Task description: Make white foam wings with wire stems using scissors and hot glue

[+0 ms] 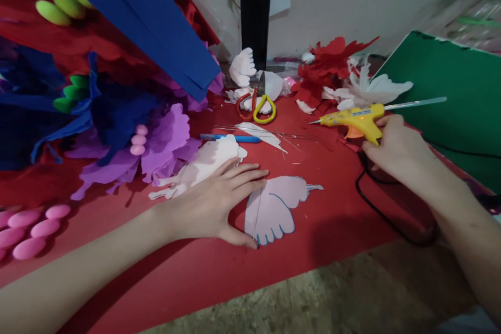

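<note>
My left hand lies with its fingers stretched out, the tips and thumb on the edge of a pale paper wing cutout outlined in blue. A thin straight line runs along the cutout near my fingers. To the right, my right hand is closed around the handle of a yellow hot glue gun. The gun's nozzle points left, and a clear glue stick sticks out of its back. Just beyond my left hand is a stack of white cutouts, partly hidden by it.
Behind the cutouts lie a blue pen, thin wires and scissors with red and yellow handles. A phone leans upright at the back. Paper flowers crowd the left side. A black cord loops below my right hand, by a green board.
</note>
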`<state>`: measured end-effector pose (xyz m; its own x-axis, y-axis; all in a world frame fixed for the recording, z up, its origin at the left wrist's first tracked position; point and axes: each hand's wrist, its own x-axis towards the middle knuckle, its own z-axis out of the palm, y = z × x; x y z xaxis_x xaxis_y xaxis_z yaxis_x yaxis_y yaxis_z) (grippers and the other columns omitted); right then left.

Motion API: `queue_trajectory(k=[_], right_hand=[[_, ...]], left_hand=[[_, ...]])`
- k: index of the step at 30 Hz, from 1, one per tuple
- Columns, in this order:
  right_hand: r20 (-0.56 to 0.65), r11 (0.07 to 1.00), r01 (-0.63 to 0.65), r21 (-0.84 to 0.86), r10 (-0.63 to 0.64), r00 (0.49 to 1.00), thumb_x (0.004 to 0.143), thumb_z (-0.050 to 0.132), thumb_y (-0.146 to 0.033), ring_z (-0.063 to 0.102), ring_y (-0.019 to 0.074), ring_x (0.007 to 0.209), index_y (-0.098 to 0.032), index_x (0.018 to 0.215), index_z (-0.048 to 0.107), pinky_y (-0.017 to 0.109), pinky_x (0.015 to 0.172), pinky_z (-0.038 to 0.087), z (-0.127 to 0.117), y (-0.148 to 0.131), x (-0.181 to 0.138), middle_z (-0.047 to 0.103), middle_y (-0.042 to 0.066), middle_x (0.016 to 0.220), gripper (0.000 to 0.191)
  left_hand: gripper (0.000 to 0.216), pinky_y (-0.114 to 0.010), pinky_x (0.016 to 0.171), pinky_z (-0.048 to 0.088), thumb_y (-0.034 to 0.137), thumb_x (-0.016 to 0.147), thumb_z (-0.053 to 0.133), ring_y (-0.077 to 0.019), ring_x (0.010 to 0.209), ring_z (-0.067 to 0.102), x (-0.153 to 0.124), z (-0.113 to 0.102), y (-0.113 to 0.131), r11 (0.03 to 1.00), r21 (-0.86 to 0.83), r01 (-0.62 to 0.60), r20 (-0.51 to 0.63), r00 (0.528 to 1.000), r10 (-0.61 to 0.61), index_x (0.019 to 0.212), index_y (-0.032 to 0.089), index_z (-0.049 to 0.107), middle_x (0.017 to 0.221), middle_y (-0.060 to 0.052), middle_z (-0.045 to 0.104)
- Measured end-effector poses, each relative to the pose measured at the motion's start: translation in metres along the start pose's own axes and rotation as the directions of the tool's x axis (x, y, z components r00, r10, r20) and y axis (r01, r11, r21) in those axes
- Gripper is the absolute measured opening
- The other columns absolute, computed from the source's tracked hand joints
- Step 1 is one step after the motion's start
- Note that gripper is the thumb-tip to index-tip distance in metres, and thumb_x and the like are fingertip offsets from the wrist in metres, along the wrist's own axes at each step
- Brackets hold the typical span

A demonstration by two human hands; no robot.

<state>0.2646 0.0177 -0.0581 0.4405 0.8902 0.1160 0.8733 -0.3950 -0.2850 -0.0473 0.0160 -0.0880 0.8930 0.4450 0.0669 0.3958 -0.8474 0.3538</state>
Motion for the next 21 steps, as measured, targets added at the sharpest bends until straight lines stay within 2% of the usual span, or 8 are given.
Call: queue_trajectory(k=[3, 5, 9, 14, 19, 21], right_hand=[[0.052, 0.985, -0.126, 0.117, 0.12, 0.991, 0.069, 0.052, -0.011, 0.055, 0.0215, 0.059, -0.01, 0.102, 0.045, 0.046, 0.071, 0.045, -0.007, -0.01, -0.006, 0.05, 0.003, 0.064, 0.034], [0.107, 0.95, -0.146, 0.276, 0.121, 0.987, 0.071, 0.052, -0.011, 0.053, 0.016, 0.056, -0.015, 0.096, 0.044, 0.04, 0.065, 0.05, -0.011, -0.017, -0.01, 0.048, 0.001, 0.067, 0.027], [0.151, 0.809, -0.155, 0.567, 0.083, 0.985, 0.073, 0.047, -0.008, 0.049, 0.0086, 0.055, -0.02, 0.087, 0.039, 0.023, 0.048, 0.052, -0.018, -0.026, -0.016, 0.043, -0.002, 0.073, 0.02], [0.143, 0.741, -0.199, 0.641, 0.14, 0.98, 0.069, 0.052, -0.004, 0.049, 0.0082, 0.054, -0.019, 0.082, 0.042, 0.017, 0.035, 0.048, -0.017, -0.026, -0.018, 0.046, 0.001, 0.077, 0.022], [0.175, 0.711, -0.202, 0.674, 0.112, 0.978, 0.072, 0.054, -0.01, 0.047, 0.0072, 0.051, -0.015, 0.078, 0.05, 0.016, 0.036, 0.048, -0.017, -0.021, -0.016, 0.047, 0.001, 0.069, 0.009], [0.162, 0.723, -0.155, 0.673, 0.061, 0.985, 0.07, 0.055, -0.012, 0.05, 0.0092, 0.05, -0.014, 0.073, 0.051, 0.02, 0.037, 0.049, -0.018, -0.019, -0.014, 0.05, 0.004, 0.065, 0.005]], left_hand=[[0.078, -0.057, 0.109, 0.019, 0.062, 0.067, 0.062, -0.0334, 0.128, 0.039, 0.0, 0.0, 0.001, 1.0, -0.006, 0.005, 0.005, 1.0, -0.005, 0.124, 0.011, 0.049, 0.136, -0.018, 0.046], [0.078, -0.058, 0.109, 0.019, 0.062, 0.067, 0.061, -0.0336, 0.128, 0.039, -0.001, 0.0, 0.001, 1.0, -0.005, 0.004, 0.007, 1.0, -0.004, 0.124, 0.01, 0.049, 0.136, -0.018, 0.045], [0.078, -0.057, 0.11, 0.019, 0.063, 0.067, 0.061, -0.0331, 0.128, 0.039, -0.001, 0.0, 0.0, 1.0, -0.006, -0.008, -0.003, 1.0, 0.008, 0.124, 0.011, 0.049, 0.137, -0.018, 0.045], [0.077, -0.056, 0.11, 0.018, 0.063, 0.067, 0.061, -0.0327, 0.128, 0.039, 0.0, 0.001, -0.001, 1.0, -0.005, -0.006, -0.008, 1.0, 0.006, 0.124, 0.012, 0.049, 0.136, -0.018, 0.045], [0.079, -0.058, 0.109, 0.019, 0.063, 0.068, 0.06, -0.034, 0.127, 0.04, 0.0, 0.001, 0.0, 1.0, -0.002, -0.015, -0.011, 1.0, 0.015, 0.125, 0.01, 0.049, 0.136, -0.019, 0.046], [0.078, -0.058, 0.109, 0.019, 0.063, 0.069, 0.06, -0.0344, 0.127, 0.039, 0.0, 0.0, 0.0, 1.0, 0.002, -0.016, -0.011, 1.0, 0.016, 0.124, 0.009, 0.049, 0.135, -0.019, 0.046]])
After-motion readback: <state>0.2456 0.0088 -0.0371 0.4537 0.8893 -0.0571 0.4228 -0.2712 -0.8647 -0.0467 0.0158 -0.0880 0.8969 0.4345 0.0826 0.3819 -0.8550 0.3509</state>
